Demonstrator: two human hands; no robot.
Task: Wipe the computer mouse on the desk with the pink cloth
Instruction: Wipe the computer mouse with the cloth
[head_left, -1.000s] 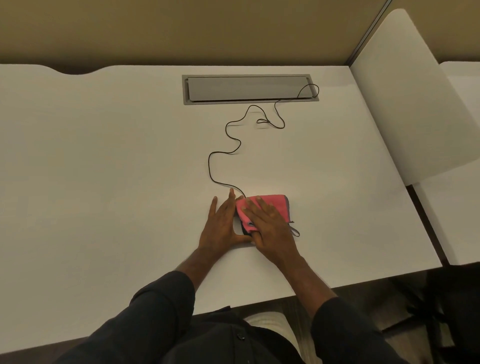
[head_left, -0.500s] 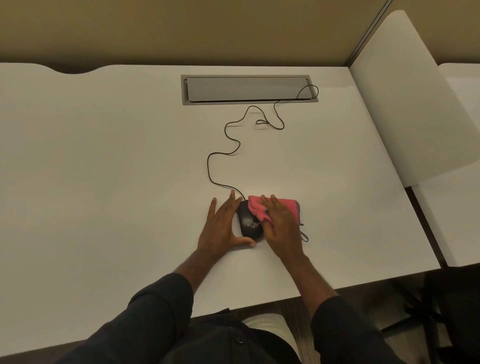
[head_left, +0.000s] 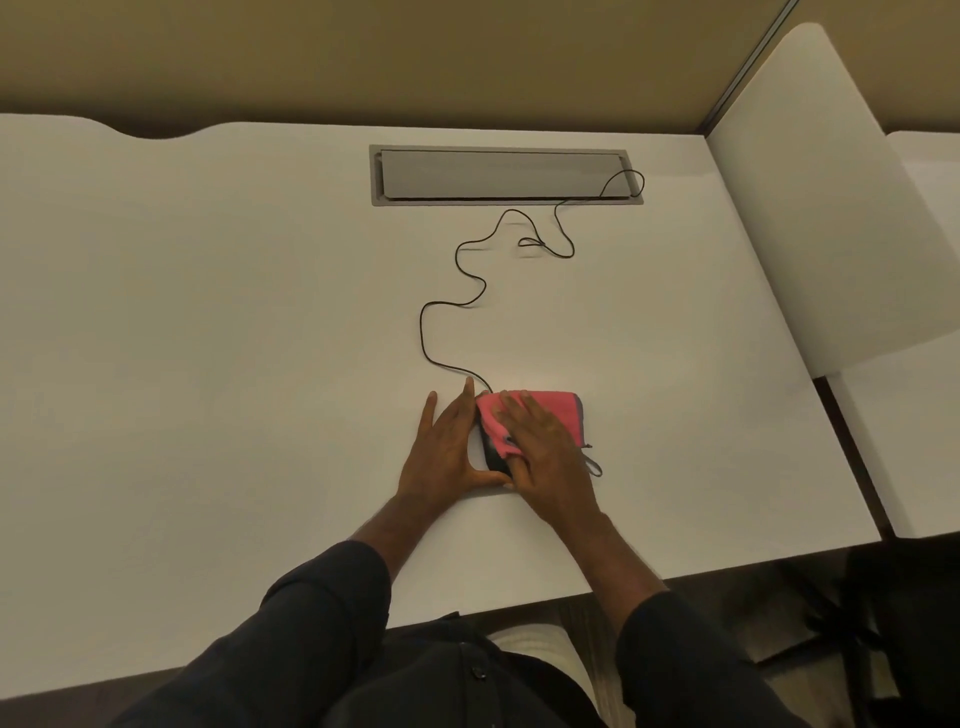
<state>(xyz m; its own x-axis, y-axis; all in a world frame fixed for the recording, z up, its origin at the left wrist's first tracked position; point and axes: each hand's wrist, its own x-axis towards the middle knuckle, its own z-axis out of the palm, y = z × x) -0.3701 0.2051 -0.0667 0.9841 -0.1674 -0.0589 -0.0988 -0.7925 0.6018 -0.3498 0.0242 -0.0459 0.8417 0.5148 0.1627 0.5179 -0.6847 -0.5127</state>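
Note:
A black wired computer mouse (head_left: 492, 455) lies near the front of the white desk (head_left: 208, 364); only its near left part shows. The pink cloth (head_left: 561, 413) with a grey edge is draped over the rest of it. My right hand (head_left: 545, 447) lies flat on the cloth with straight fingers and presses it onto the mouse. My left hand (head_left: 447, 447) rests flat on the desk against the mouse's left side, its thumb along the mouse's near end.
The mouse's black cable (head_left: 457, 291) snakes back to a grey cable hatch (head_left: 504, 174) set in the desk. A white divider panel (head_left: 810, 197) stands at the right, with another desk beyond it. A dark chair base (head_left: 857, 623) sits on the floor at lower right.
My right hand has slid the cloth to the left, back over the mouse, after pulling it right half a second ago. The left hand has stayed in place.

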